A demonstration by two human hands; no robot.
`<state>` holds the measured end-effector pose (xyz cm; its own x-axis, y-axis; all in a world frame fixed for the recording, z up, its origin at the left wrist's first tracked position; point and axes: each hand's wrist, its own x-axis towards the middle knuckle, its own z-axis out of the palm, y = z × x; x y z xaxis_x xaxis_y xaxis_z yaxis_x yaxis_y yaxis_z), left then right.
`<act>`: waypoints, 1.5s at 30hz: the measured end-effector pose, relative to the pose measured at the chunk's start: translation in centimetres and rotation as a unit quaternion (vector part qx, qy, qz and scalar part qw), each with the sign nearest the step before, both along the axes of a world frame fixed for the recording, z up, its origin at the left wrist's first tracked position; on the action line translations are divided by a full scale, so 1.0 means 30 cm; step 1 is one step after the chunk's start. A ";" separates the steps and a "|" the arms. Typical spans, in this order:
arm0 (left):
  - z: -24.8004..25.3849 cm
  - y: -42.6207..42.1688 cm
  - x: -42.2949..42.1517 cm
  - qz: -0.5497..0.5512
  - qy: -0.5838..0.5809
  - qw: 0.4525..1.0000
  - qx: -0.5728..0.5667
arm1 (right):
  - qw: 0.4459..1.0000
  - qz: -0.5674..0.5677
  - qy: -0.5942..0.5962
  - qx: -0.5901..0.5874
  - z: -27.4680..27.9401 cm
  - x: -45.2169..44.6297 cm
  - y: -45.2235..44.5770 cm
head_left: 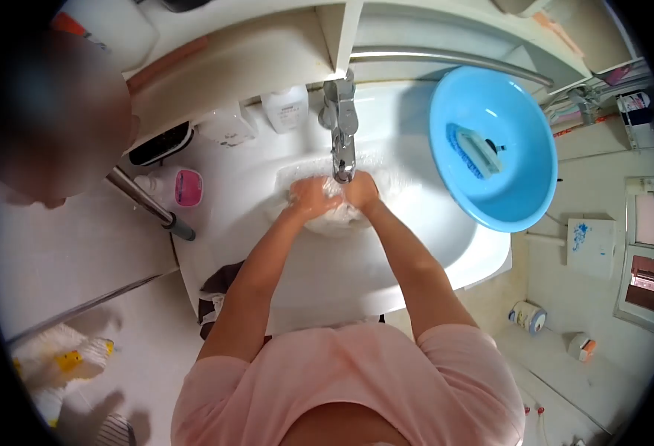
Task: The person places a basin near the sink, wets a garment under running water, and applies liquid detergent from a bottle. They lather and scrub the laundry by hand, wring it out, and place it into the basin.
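Water runs from the chrome faucet (344,152) over my two hands in the white sink (435,230). My left hand (315,198) is closed, its fingers curled in toward the stream, on a wet white cloth (338,221). Close beside it, just right of the spout, my right hand (362,192) is also closed on the cloth, with its fingertips mostly hidden. The cloth is bunched below and between both hands, and its wet white folds are hard to tell from the water and the sink.
A light blue basin (524,197) holding a blue-bristled scrub brush (476,151) rests on the sink's right side. White bottles (285,110) stand behind at left, near a pink-labelled bottle (188,188). Dark cloth (221,279) hangs at the left front edge. A metal rail (453,61) spans the back.
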<state>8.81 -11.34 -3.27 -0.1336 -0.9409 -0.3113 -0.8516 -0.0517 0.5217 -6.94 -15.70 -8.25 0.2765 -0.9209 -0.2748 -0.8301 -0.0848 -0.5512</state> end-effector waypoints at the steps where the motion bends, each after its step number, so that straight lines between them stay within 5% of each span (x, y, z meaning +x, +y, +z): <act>1: 0.032 0.008 0.012 -0.008 -0.013 0.996 -0.088 | 0.998 -0.021 -0.028 -0.058 0.076 -0.001 0.008; 3: 0.118 0.101 0.034 -0.028 -0.037 0.971 -0.234 | 0.984 -0.068 -0.081 -0.146 0.269 -0.007 0.105; 6: 0.240 0.224 0.085 -0.089 -0.049 0.926 -0.364 | 0.948 0.136 -0.156 -0.243 0.408 -0.148 0.188; 7: 0.245 0.274 0.110 -0.108 0.037 0.938 -0.328 | 0.967 0.169 -0.090 -0.167 0.428 -0.213 0.221; 9: 0.099 0.335 0.190 0.076 0.225 0.963 -0.130 | 0.973 0.224 0.046 -0.017 0.461 -0.319 0.253; 12: -0.047 0.285 0.216 0.244 0.154 0.954 -0.081 | 0.982 -0.085 0.063 0.155 0.532 -0.322 0.160; 14: -0.040 0.208 0.063 0.224 0.077 0.960 -0.146 | 0.997 -0.070 -0.025 0.003 0.244 -0.267 0.121; 15: 0.014 0.207 -0.036 0.198 -0.041 0.979 -0.005 | 0.993 -0.062 -0.069 -0.077 0.143 -0.218 0.112; 16: 0.024 0.228 -0.104 0.168 -0.057 0.978 -0.113 | 0.997 0.058 0.009 0.048 0.214 -0.146 0.155; 17: -0.050 0.256 -0.107 0.141 -0.014 0.968 -0.208 | 0.995 0.013 0.075 -0.059 0.167 -0.062 0.266; 19: -0.133 0.335 -0.121 0.091 0.018 0.944 -0.317 | 0.978 -0.009 -0.002 -0.208 0.206 -0.029 0.407; 21: -0.129 0.336 -0.119 0.045 -0.005 0.928 -0.369 | 0.984 0.010 -0.030 -0.174 0.179 -0.056 0.386; 24: -0.117 0.237 -0.069 -0.090 -0.135 0.963 -0.217 | 0.990 0.044 -0.022 -0.129 0.111 -0.060 0.253; 25: -0.152 0.165 -0.076 -0.089 -0.158 0.980 -0.085 | 0.992 0.070 -0.009 -0.104 0.065 -0.056 0.196; 27: -0.192 0.107 -0.074 0.042 -0.063 0.994 -0.079 | 0.996 0.088 0.010 0.002 0.051 -0.046 0.084; 29: -0.170 0.075 -0.072 0.065 -0.062 0.985 -0.146 | 0.990 0.116 0.060 0.045 0.081 -0.025 -0.001; 31: -0.117 0.050 -0.054 0.076 0.053 0.994 -0.066 | 0.985 0.128 0.096 0.068 0.133 -0.013 -0.027; 33: 0.016 -0.016 -0.051 0.021 0.008 0.996 0.089 | 0.989 0.097 0.079 0.077 0.150 -0.006 -0.018; 34: 0.023 -0.006 -0.052 0.024 0.017 1.000 0.002 | 0.992 0.080 0.069 0.074 0.173 0.006 -0.025; 35: 0.020 -0.002 -0.044 0.025 0.025 0.996 -0.088 | 1.000 0.020 0.003 0.008 0.198 0.012 -0.002; 38: 0.105 0.099 -0.003 0.049 0.060 0.949 -0.307 | 0.964 0.116 -0.050 -0.233 0.339 -0.045 0.065; 40: 0.090 0.188 0.124 0.094 0.156 0.950 -0.253 | 0.924 0.163 -0.115 -0.325 0.433 -0.116 0.120; 42: 0.100 0.254 0.177 0.368 0.275 0.886 -0.060 | 0.936 0.166 -0.100 -0.294 0.448 -0.187 0.170; 43: 0.072 0.261 0.207 0.394 0.169 0.903 -0.014 | 0.948 0.135 -0.107 -0.269 0.408 -0.216 0.182; 45: 0.009 0.251 0.180 0.300 0.092 0.941 -0.130 | 0.985 0.017 -0.023 -0.169 0.342 -0.268 0.159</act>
